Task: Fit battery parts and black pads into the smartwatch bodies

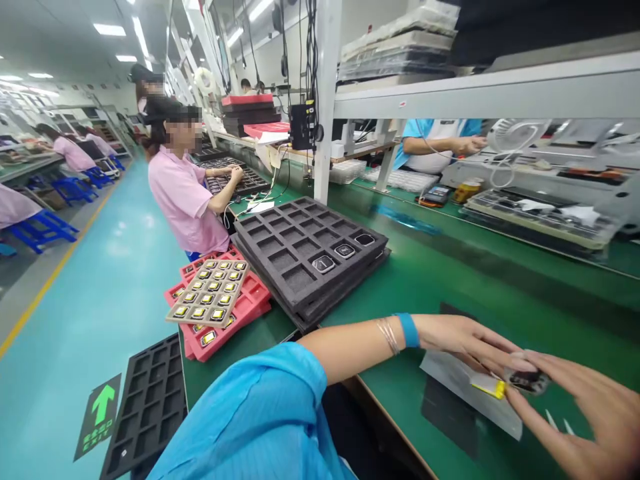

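Note:
My left hand (463,341), with a blue wristband, reaches across the green mat. Its fingertips press on a small dark round-cornered watch case (529,380). From the other side, my right hand (595,407) grips the same case between thumb and fingers. A flat silver battery with a yellow edge (489,385) sits right beside the case, over a translucent sheet (460,380); whether the two are joined I cannot tell. Two pale pointed tips (559,421) show below my right hand, perhaps of tweezers. Fingers hide part of the case.
A stack of black foam trays (300,293) with several watch parts stands left of my hands. Beyond it lie red trays (260,293) and a beige tray (205,310) of yellow-marked parts. A pink-shirted person (183,193) works at the left; another person's arm (440,143) shows across the bench.

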Motion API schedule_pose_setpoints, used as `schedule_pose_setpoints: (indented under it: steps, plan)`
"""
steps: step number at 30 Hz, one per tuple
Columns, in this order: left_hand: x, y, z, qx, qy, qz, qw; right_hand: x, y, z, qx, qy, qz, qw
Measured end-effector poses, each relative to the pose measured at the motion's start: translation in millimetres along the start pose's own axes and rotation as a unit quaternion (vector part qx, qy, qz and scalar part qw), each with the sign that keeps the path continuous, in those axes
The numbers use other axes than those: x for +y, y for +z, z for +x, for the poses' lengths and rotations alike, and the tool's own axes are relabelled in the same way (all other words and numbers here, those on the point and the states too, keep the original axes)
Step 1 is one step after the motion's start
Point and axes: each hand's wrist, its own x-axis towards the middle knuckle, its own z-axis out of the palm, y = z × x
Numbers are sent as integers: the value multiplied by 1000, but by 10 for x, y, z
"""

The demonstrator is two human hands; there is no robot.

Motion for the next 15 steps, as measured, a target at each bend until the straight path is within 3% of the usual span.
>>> schedule_pose_setpoints:
  steps: [3,6,11,15]
  plan:
    - [-154,-33,314,-71,-33,-107,991,-27,6,-102,-2,-101,-32,994]
    - [-267,61,258,-43,-13,-158,986,-44,12,-157,0,-123,-12,992]
    - [-289,144,20,31,57,-171,983,-158,-28,-197,-56,-96,50,993]
    - [-259,139,57,85,130,-118,981,-192,-86,-173,-12,0,84,996]
